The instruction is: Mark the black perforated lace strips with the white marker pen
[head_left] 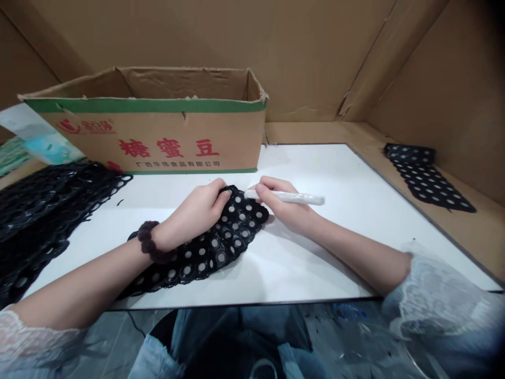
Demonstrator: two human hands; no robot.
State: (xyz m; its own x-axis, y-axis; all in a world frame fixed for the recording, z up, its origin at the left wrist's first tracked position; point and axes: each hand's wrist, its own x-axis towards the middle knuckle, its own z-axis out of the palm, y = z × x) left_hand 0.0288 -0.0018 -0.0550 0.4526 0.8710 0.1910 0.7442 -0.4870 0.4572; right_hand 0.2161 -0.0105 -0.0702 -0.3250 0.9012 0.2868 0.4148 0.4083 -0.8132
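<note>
A strip (232, 227) is pinched in the left hand (203, 210), fingers closed; a tool (298, 198) is gripped in the right hand (283, 206), fingers curled; beyond them, a box (169, 138) is seen

The white board (323, 263) lay brightly lit before me, while the cardboard walls (307, 63) were dimmer. A soft, faint shadow spread below my right hand (282, 202) and beside the dotted black strip (232, 231). Glints shone on the glossy black pile (39, 205). The floor (347, 342) looked murky, my right sleeve (442, 300) was blurred, the top right corner sank into black, and the wide view stretched towards its edges, though the red print (169, 148) was readable.
</note>
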